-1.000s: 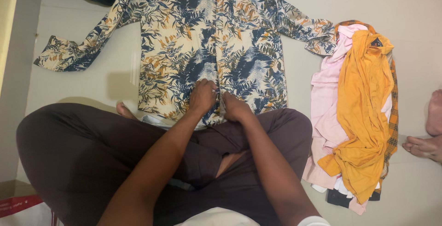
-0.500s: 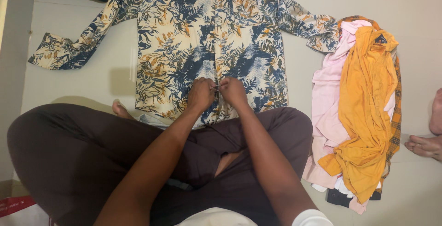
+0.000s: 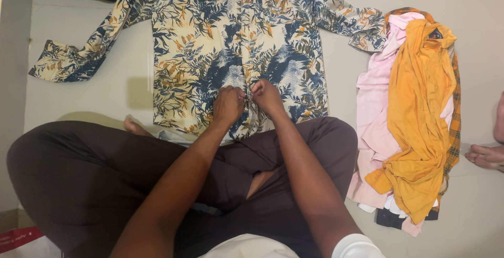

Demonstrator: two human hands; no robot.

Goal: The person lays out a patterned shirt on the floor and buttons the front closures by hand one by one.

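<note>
**Buttoning the leaf-print shirt, low on the front placket**

Shirt [image 3: 236,42]: lies flat on the pale floor [image 3: 346,100] in front of your crossed legs, front side up, sleeves spread to both sides. Long axis runs away from you; collar end points to the far edge, hem toward your knees.

Clothes pile [image 3: 415,116], orange on pink: just right of the shirt, touching its right cuff.

Your left hand [image 3: 228,105] and right hand [image 3: 266,96] meet at the placket near the hem, fingertips pinching the two front edges together. Judged step: fastening a lower button. Next move calls for a fine pinch, then shifting along the placket
</note>
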